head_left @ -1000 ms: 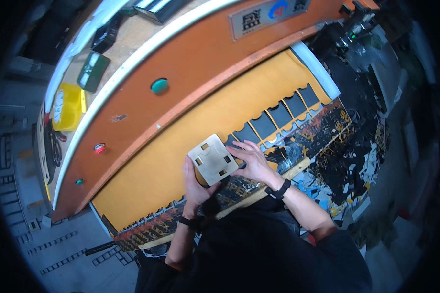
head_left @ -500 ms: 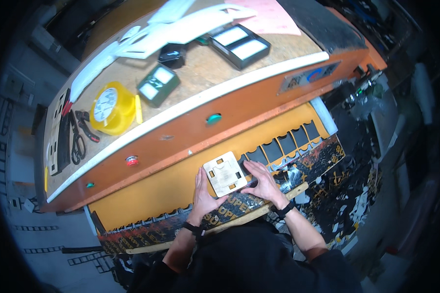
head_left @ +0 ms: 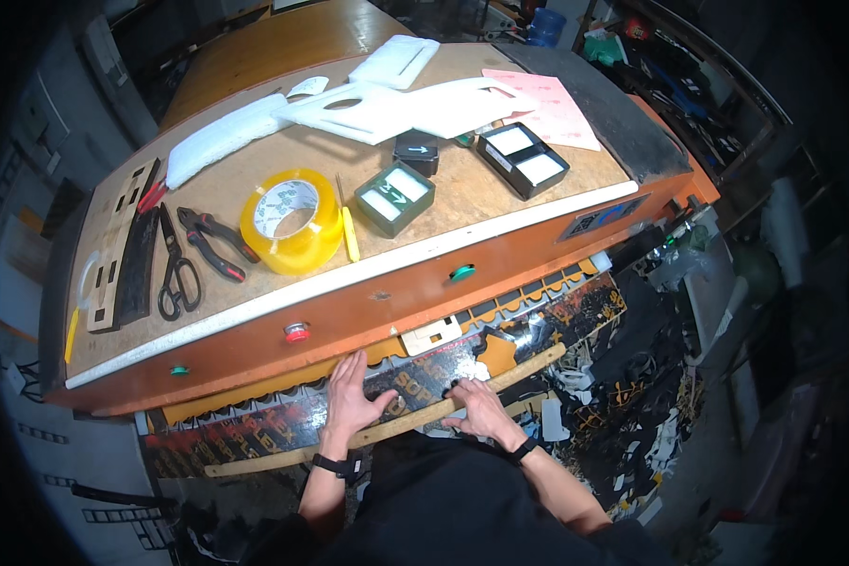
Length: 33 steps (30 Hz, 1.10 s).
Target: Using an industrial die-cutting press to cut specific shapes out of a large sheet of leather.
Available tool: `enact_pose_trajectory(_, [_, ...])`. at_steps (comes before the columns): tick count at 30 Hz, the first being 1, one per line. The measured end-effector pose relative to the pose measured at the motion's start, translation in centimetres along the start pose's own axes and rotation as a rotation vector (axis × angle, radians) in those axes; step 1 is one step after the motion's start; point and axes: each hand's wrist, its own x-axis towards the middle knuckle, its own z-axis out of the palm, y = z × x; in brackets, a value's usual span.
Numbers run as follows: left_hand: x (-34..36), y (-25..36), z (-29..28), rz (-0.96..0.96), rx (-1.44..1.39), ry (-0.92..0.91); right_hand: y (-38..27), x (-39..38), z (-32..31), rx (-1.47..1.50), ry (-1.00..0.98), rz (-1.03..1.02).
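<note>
A pale flat die board [head_left: 431, 334] with rectangular cutouts lies partly under the orange machine's lower edge, on a yellow-orange sheet [head_left: 198, 407]. My left hand [head_left: 351, 401] is spread, fingertips at the sheet's near edge and thumb out to the side. To its right, my right hand [head_left: 481, 412] hovers over or rests on the dark printed board [head_left: 292, 415]. Its fingers are bent, with the thumb apart from them. A small dark bit shows at these fingertips; whether it is held is unclear. Beyond that hand lies a loose yellow-orange piece [head_left: 496, 356].
A wooden strip [head_left: 396, 424] edges the dark board. On the machine top [head_left: 321, 292] lie yellow tape [head_left: 292, 222], scissors [head_left: 177, 274], pliers [head_left: 215, 243], a yellow cutter [head_left: 350, 234], small boxes [head_left: 394, 198] and white foam [head_left: 415, 108]. Scraps [head_left: 623, 424] litter the right side.
The die board has gone under the machine's edge, away from my hands. Both hands have drawn back toward me and apart from it. The view has tilted up.
</note>
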Motion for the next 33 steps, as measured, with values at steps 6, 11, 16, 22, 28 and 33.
enact_pose_trajectory(6, [-2.6, -1.8, -4.0, 0.000, -0.059, 0.598, -1.4, 1.6, -1.1, -0.078, 0.103, 0.003])
enact_pose_trajectory(11, [-4.0, -8.2, -11.1, -0.298, -0.082, 1.188, -1.3, 4.5, -3.6, 0.043, 0.019, 0.010])
enact_pose_trajectory(16, [-1.8, -15.0, -17.8, -0.460, -0.205, 1.548, -7.1, 8.0, -10.0, 0.829, 0.386, 0.275])
enact_pose_trajectory(22, [-0.6, -19.8, -14.4, -0.467, -0.020, 1.772, -7.9, 12.1, -16.0, 0.591, 0.653, 0.055])
enact_pose_trajectory(28, [-1.1, -18.0, -14.9, -0.440, 0.173, 1.537, -4.0, 9.3, -8.4, 0.289, 0.107, 0.255])
enact_pose_trajectory(33, [-0.1, -16.4, -17.2, -0.239, 0.333, 1.431, -6.5, 7.3, -2.5, -0.128, 0.273, 0.105])
